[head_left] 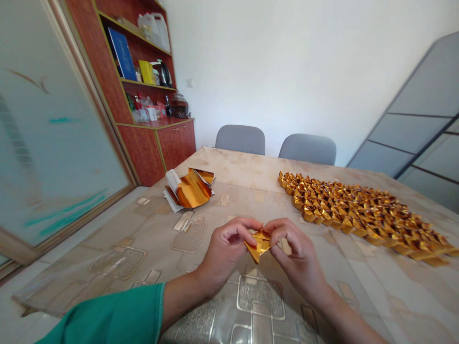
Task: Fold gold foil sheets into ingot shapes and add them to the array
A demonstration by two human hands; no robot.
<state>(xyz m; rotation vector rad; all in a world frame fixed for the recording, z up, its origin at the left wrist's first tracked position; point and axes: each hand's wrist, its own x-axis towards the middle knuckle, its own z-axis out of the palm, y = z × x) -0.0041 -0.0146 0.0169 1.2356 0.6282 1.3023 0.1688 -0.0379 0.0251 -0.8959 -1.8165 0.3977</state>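
A small folded piece of gold foil paper (258,246) is held just above the table between both hands. My left hand (226,248) pinches its left side with fingers curled. My right hand (296,253) grips its right side, fingers also closed on it. To the left, farther back, lies a loose stack of gold foil sheets (190,189) with white backing. Several finished gold folded pieces (362,212) lie in rows to the right.
The table (150,243) has a beige patterned cover. Two grey chairs (240,138) stand at its far side. A red-brown cabinet (150,105) with books, bottles and a kettle is at the back left, beside a frosted glass panel (53,143).
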